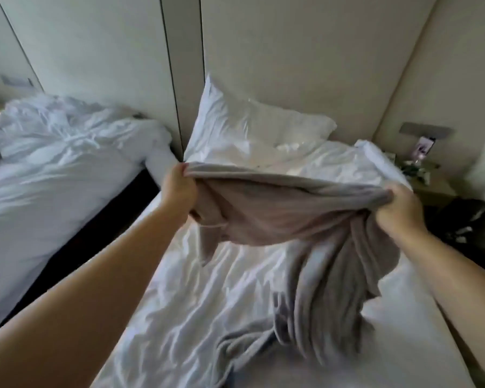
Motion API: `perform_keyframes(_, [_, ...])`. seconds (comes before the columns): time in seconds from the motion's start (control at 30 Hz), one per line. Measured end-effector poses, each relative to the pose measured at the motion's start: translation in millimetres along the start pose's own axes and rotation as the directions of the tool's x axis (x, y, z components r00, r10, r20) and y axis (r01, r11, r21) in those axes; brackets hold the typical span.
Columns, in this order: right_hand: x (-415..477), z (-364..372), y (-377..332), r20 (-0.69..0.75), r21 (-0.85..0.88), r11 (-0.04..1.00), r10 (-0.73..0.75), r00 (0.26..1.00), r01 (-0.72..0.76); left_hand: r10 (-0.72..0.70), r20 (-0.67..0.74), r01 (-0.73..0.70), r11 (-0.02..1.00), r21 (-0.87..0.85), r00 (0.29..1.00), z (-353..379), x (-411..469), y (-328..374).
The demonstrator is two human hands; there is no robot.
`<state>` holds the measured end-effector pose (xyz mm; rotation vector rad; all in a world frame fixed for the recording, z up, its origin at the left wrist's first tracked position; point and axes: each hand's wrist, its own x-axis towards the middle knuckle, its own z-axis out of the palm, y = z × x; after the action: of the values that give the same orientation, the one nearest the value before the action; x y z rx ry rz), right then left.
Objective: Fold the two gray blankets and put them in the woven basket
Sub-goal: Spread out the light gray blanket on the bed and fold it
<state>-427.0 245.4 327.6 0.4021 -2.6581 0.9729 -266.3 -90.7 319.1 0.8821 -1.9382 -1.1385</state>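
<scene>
Head view: I see my left hand point(179, 189) and right hand point(400, 208), each grip clenched on the gray blanket point(286, 217), stretched above the white bed point(196, 289); its lower end trails onto the sheet.

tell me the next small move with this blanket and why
Probably lift both hands higher and apart: the left hand and right hand each grip the blanket edge, but its lower part trails bunched on the bed.
</scene>
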Motion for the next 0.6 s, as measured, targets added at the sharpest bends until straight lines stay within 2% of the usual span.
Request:
perform_keyframes(0.03, [27, -38, -29, -0.227, 0.109, 0.992, -0.04, 0.973, 0.066, 0.128, -0.052, -0.132, 0.988, -0.082, 0.99, -17, 21, 50])
perform_keyframes(0.1, [50, -105, -81, -0.555, 0.291, 0.926, -0.041, 0.831, 0.241, 0.345, -0.147, -0.369, 0.907, -0.201, 0.927, -49, 38, 132])
perform_keyframes(0.13, [49, -130, -100, -0.625, 0.347, 0.873, -0.057, 0.779, 0.342, 0.433, -0.183, -0.464, 0.863, -0.197, 0.883, -60, 37, 159])
perform_keyframes(0.17, [45, -145, -112, -0.641, 0.368, 0.836, -0.089, 0.762, 0.408, 0.501, -0.19, -0.53, 0.833, -0.158, 0.844, -67, 32, 176])
perform_keyframes(0.2, [36, -151, -117, -0.618, 0.361, 0.834, -0.122, 0.777, 0.418, 0.554, -0.166, -0.573, 0.813, -0.105, 0.816, -70, 27, 183])
perform_keyframes(0.27, [14, -143, -109, -0.484, 0.269, 0.886, -0.215, 0.848, 0.378, 0.59, 0.009, -0.59, 0.807, -0.025, 0.807, -65, 17, 177])
perform_keyframes(0.3, [1, -132, -101, -0.377, 0.217, 0.901, -0.277, 0.884, 0.375, 0.555, 0.134, -0.561, 0.828, 0.007, 0.821, -60, 11, 169])
perform_keyframes(0.37, [-21, -105, -75, -0.018, 0.088, 0.924, -0.373, 0.928, 0.373, 0.469, 0.307, -0.519, 0.849, 0.102, 0.828, -49, 3, 147])
perform_keyframes(0.4, [-28, -91, -58, 0.205, -0.046, 0.94, -0.323, 0.924, 0.339, 0.466, 0.338, -0.531, 0.837, 0.131, 0.818, -44, 2, 137])
perform_keyframes(0.47, [-42, -72, -26, 0.525, -0.277, 0.938, -0.032, 0.851, 0.206, 0.454, 0.375, -0.534, 0.833, 0.142, 0.808, -39, 1, 125])
perform_keyframes(0.53, [-50, -63, -4, 0.675, -0.298, 0.95, 0.141, 0.724, 0.093, 0.442, 0.418, -0.547, 0.818, 0.175, 0.794, -37, 0, 120])
perform_keyframes(0.57, [-53, -61, -1, 0.694, -0.29, 0.956, 0.181, 0.697, 0.041, 0.452, 0.423, -0.57, 0.794, 0.21, 0.785, -35, -2, 120])
perform_keyframes(0.6, [-55, -58, 2, 0.683, -0.285, 0.959, 0.206, 0.701, -0.004, 0.469, 0.42, -0.591, 0.773, 0.229, 0.777, -34, -4, 121])
